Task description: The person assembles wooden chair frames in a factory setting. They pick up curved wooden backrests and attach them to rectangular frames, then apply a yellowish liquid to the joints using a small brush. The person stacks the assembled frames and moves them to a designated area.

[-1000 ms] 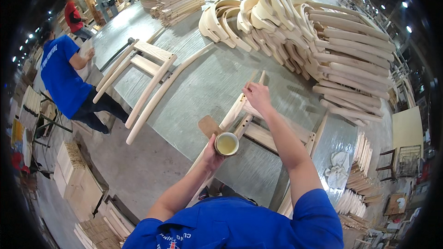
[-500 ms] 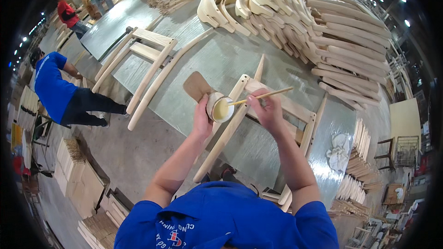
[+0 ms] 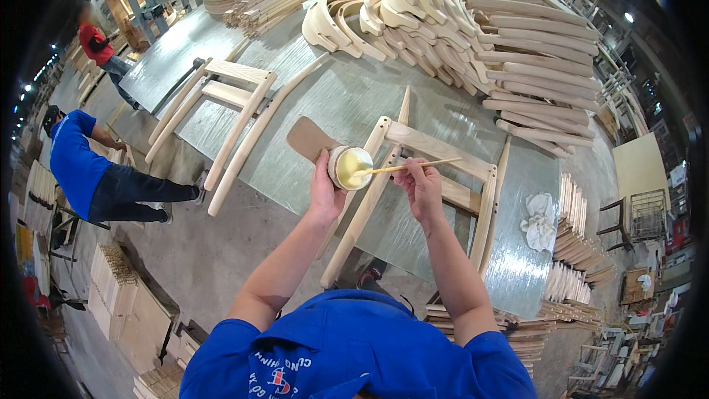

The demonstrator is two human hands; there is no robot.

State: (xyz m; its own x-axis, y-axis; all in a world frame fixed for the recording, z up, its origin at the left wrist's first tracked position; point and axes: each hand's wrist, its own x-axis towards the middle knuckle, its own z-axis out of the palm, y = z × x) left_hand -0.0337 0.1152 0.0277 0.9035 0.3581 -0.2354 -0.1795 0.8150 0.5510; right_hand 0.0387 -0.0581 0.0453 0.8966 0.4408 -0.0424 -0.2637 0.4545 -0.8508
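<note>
My left hand (image 3: pixel 325 186) is closed around a small round cup (image 3: pixel 341 162) with pale yellow liquid, likely glue, inside. A flat brown paddle-shaped piece (image 3: pixel 310 138) sticks out from the cup's far left side. Between the fingers of my right hand (image 3: pixel 419 186) is a thin wooden stick (image 3: pixel 402 167), its left end dipped in the liquid. Below both hands lies a pale wooden chair frame (image 3: pixel 437 149), with legs joined by crosspieces and dark holes near the joints. One leg reaches past the table's near edge.
Another chair frame (image 3: pixel 236 96) lies to the left on the grey table (image 3: pixel 288 192). Curved wooden parts (image 3: pixel 421 22) are piled at the back right, flat pieces (image 3: pixel 255 4) at the back left. A white cloth (image 3: pixel 538 222) sits right. A person in blue (image 3: pixel 81 159) bends at left.
The stick's tip has moved deeper into the cup, and my right hand has shifted slightly down and left. The view has shifted a little. The person in blue has moved slightly.
</note>
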